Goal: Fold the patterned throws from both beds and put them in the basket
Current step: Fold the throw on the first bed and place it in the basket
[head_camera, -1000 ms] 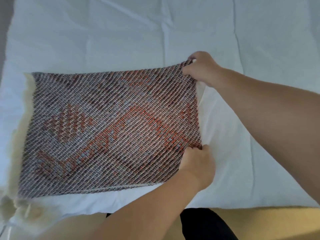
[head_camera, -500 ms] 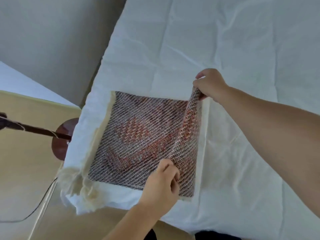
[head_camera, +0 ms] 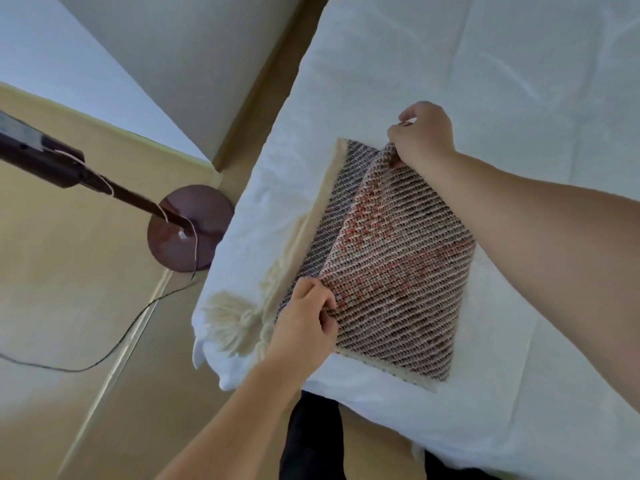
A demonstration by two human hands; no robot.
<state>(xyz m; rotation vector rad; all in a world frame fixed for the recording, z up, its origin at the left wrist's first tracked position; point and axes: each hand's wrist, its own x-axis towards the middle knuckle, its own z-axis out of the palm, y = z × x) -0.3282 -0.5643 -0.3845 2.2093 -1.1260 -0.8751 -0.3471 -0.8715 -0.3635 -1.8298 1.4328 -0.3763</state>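
Red-and-grey patterned woven throw [head_camera: 398, 265]: right half, flat 1 s ago, now lifted and carried left over the lower layer. Left hand [head_camera: 304, 327], right hand [head_camera: 424, 136]: moved left with its corners.

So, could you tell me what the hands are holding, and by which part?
Both grip the red-and-grey patterned woven throw: the left hand pinches the near corner of its folded-over flap, the right hand the far corner.
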